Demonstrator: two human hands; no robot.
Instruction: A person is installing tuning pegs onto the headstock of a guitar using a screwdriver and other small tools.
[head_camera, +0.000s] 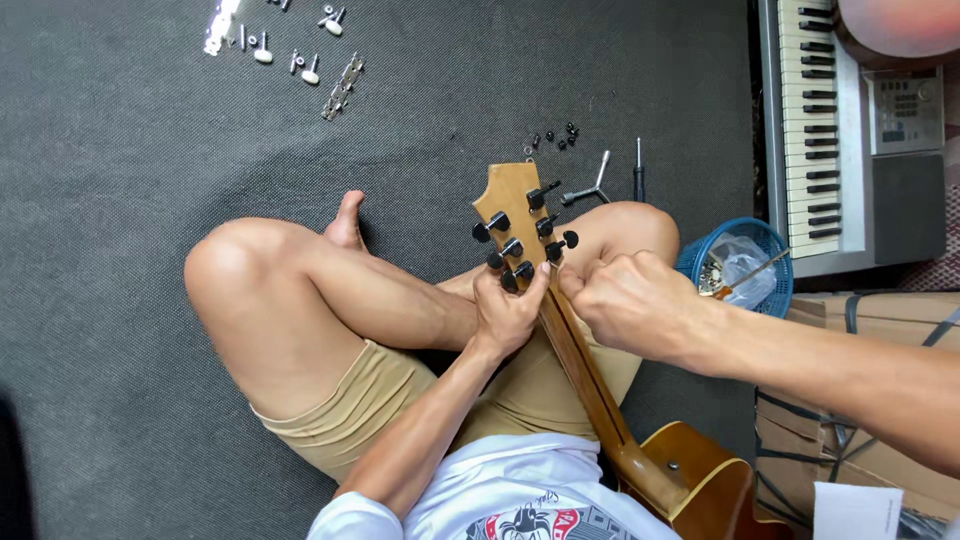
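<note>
- Both hands meet at the guitar headstock (510, 215), which rests across the seated person's crossed legs: the left hand (508, 312) is closed around the top of the neck, thumb up against the lowest black tuning peg (517, 275).
- Opposite it, the right hand (630, 302) is curled tight at the other edge; whether it pinches a peg or a small tool I cannot tell.
- Judging by this, the pegs are being fitted or tightened; the next turn calls for a steady neck and fine finger force.
- Pale matte wood, glossy amber body (700, 480) nearer.
- Farther off on the rough grey carpet (120, 150): tiny black screws (555, 138), a metal wrench (592, 188), a screwdriver (638, 175), chrome old tuners (300, 50).
- Right: blue plastic basket (745, 260), keyboard (815, 120).
</note>
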